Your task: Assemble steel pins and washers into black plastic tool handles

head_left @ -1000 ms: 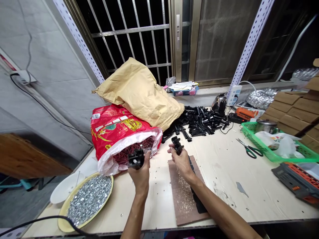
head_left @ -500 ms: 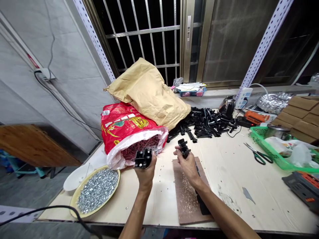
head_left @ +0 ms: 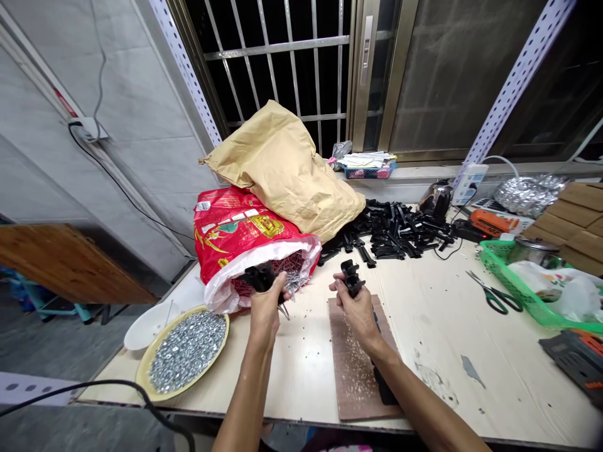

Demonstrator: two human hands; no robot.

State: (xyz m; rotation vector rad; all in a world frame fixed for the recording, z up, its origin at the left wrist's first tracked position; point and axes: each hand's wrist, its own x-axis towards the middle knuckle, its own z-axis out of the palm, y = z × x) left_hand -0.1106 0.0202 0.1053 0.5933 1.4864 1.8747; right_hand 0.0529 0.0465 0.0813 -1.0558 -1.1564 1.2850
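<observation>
The ribbed black piece [head_left: 352, 277] is gripped in the right hand [head_left: 357, 312], above the far end of the brown board; its long axis runs away from the person, the far end leaning slightly left. It looks smooth and hard, with rounded ridges along its length. The left hand [head_left: 266, 309] is clamped on a second black piece [head_left: 258, 277], which points left, roughly crosswise, in front of the red sack's mouth; its outline is blurred. Thin metal pins [head_left: 284, 311] stick out below its fingers. The hands are well apart from each other.

Beneath the right hand, the brown board [head_left: 351, 351] lies lengthwise away from the person, scattered with pale crumbs; flat black pieces [head_left: 385, 386] along its right side are partly hidden by the forearm. Just beyond the left hand, the glossy red sack [head_left: 235, 220] opens toward the person, its white lining folded out around reddish thin rods. A creased tan paper sack [head_left: 292, 169] rests on it. Left of and nearer than the left hand, a yellow bowl [head_left: 148, 382] holds small silvery metal pieces [head_left: 188, 351], beside a white bowl [head_left: 141, 329].

Beyond the right hand, slender black parts [head_left: 398, 231] are heaped on the pale worktop [head_left: 301, 376]. To its right lie scissors [head_left: 494, 295] and a perforated green basket [head_left: 527, 301] holding plastic bags and a metal pot.
</observation>
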